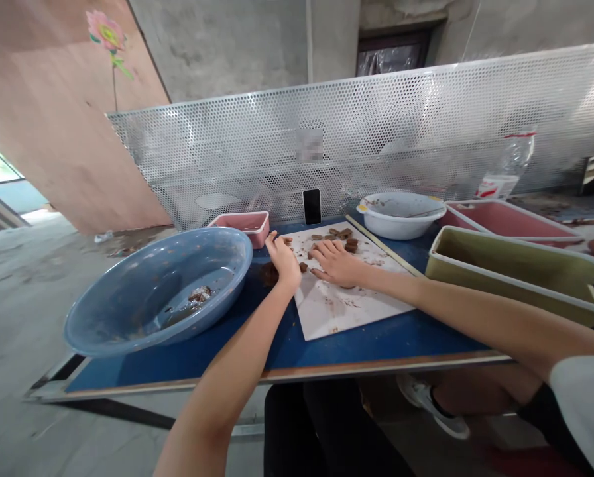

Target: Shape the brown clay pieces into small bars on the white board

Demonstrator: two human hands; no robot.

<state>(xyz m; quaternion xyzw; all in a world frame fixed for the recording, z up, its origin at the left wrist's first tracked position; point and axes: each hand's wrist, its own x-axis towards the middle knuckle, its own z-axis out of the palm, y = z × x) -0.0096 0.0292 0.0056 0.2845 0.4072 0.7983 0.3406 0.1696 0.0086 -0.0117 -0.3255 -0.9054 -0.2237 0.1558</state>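
Note:
A white board (327, 315) smeared with brown lies on the blue table, with brown clay-like pieces (344, 234) near its far edge. My right hand (339, 264) rests palm down on the board, fingers stretched out and a little apart beside the darker pieces (351, 246). Whatever is under its palm is hidden. At the board's left edge, my left hand (284, 258) is tipped on its side with its fingers extended; I see nothing held in it. Close below it sits a dark brown lump (268, 273), partly covered by the hand.
A big blue basin (158, 278) with some water stands left, a small pink tub (257, 228) behind it. A phone (311, 207) leans on the perforated metal screen (257, 152). Rightward are a stick (384, 246), white basin (401, 222), green bin (506, 262), pink bin (516, 222) and bottle (508, 165).

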